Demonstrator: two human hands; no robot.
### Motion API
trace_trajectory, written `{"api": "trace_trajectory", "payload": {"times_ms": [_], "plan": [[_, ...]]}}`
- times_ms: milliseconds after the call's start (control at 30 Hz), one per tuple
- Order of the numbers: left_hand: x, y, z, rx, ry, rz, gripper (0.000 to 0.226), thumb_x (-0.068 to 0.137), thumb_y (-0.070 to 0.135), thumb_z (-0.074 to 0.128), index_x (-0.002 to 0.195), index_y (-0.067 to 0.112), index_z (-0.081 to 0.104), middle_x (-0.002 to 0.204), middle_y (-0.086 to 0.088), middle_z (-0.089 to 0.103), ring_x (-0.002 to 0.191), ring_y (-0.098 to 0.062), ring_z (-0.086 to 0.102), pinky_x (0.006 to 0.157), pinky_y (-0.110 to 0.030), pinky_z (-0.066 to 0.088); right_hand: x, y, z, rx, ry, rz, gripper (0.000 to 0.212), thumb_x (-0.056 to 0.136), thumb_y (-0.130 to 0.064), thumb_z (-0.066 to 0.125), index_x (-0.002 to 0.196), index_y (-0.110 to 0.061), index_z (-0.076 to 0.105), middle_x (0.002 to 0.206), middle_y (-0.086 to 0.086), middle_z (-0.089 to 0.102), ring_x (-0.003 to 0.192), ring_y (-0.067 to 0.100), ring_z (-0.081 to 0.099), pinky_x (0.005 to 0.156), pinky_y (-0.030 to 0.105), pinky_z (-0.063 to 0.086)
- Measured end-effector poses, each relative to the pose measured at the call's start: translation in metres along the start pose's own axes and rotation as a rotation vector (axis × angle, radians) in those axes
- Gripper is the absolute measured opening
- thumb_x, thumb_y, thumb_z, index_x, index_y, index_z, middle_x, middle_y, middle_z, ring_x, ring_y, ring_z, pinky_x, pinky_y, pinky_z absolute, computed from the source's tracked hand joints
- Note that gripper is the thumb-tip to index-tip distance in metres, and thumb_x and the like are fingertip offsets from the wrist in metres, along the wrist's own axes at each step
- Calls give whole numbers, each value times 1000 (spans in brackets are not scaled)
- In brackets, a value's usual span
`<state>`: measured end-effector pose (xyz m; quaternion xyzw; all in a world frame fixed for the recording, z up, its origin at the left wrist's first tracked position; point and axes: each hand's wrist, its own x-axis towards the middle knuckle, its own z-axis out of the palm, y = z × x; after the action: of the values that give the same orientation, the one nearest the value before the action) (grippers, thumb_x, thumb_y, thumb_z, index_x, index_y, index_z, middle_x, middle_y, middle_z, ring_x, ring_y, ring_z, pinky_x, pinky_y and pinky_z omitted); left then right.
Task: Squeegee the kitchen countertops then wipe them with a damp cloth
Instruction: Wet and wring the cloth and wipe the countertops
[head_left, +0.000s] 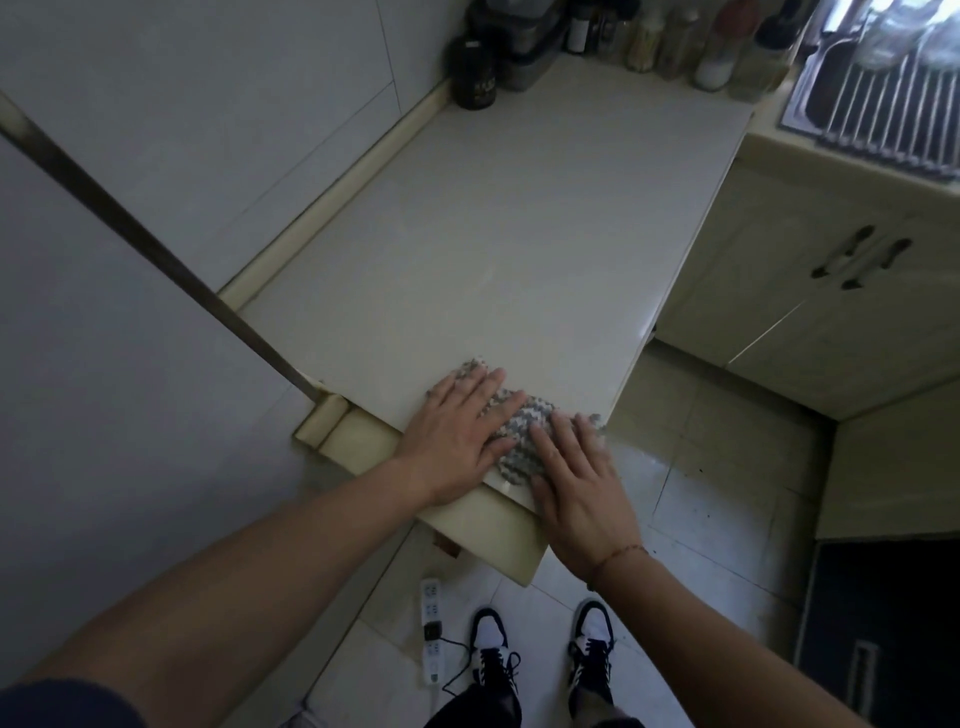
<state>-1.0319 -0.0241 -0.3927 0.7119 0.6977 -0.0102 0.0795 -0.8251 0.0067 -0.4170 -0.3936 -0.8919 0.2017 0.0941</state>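
Bare forearms, thin red string bracelet (621, 552) (right wrist), dark trousers (475, 706), black-and-white laced sneakers (491, 649).

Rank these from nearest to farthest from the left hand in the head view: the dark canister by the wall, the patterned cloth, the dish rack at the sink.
From the left hand:
1. Patterned cloth, directly under its fingers at the near counter edge.
2. Dark canister, at the far end of the counter beside the wall.
3. Dish rack, far right, over the sink.
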Motion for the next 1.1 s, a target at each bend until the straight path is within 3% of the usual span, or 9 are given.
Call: {"api": "trace_trajectory", "payload": {"times_ms": [167,467,667,733,800,867,967,1033,1100], "plan": [[-14,-4,6,-36,7,-69,59,95,61,5,151,43,5,162,3,-3,148,-16,-10,120,-38,-1,-4,-4,8,-53,48,-5,50,101,-42,27,148,-28,37,159,-1,22,150,22,7,120,42,8],[-29,1,12,-51,36,-111,58,96,60,9,151,44,11,162,3,3,149,-15,-4,119,-37,0,-9,-13,14,-16,151,-31,43,98,-35,39,134,-20,58,147,6,47,142,30,33,116,46,27],[-40,7,17,-31,79,-139,56,98,57,11,151,40,19,160,0,17,149,-19,10,117,-38,7,-16,-18,12,-12,164,-70,41,98,-33,39,129,-19,63,141,6,53,136,30,43,114,43,29],[-43,10,18,-25,96,-138,54,99,55,16,150,37,23,158,-2,24,147,-22,17,116,-40,11,-16,-17,13,-24,172,-99,35,95,-27,49,125,-20,66,137,5,57,132,29,49,111,44,39],[-47,13,19,-24,99,-124,53,100,53,17,149,36,26,157,-3,27,146,-25,21,114,-41,13,-15,-16,11,-38,166,-129,33,85,-15,71,117,-20,70,130,3,63,125,27,56,106,45,43],[-54,17,20,-9,88,-93,53,101,53,16,150,36,25,158,-4,25,146,-27,21,112,-42,14,-17,-18,1,-10,133,-174,39,72,-12,83,109,-23,74,124,-1,67,119,21,61,104,39,45],[-70,27,21,62,49,-33,59,99,58,18,151,32,24,159,-9,23,146,-31,19,110,-47,16,-24,-21,-26,62,21,-278,40,66,-8,84,97,-31,75,112,-13,71,107,12,66,92,27,53],[-79,35,19,91,28,-7,66,94,65,26,151,31,27,159,-8,21,146,-30,16,110,-50,15,-22,-20,-49,112,-175,-305,31,78,-10,72,101,-32,73,108,-13,71,98,13,67,81,29,58],[-81,46,15,66,43,28,69,92,68,30,150,31,28,159,-4,20,147,-26,12,111,-48,11,-18,-15,-74,233,-415,-248,25,93,-15,58,110,-27,71,106,-6,72,95,16,66,83,31,54]]}}
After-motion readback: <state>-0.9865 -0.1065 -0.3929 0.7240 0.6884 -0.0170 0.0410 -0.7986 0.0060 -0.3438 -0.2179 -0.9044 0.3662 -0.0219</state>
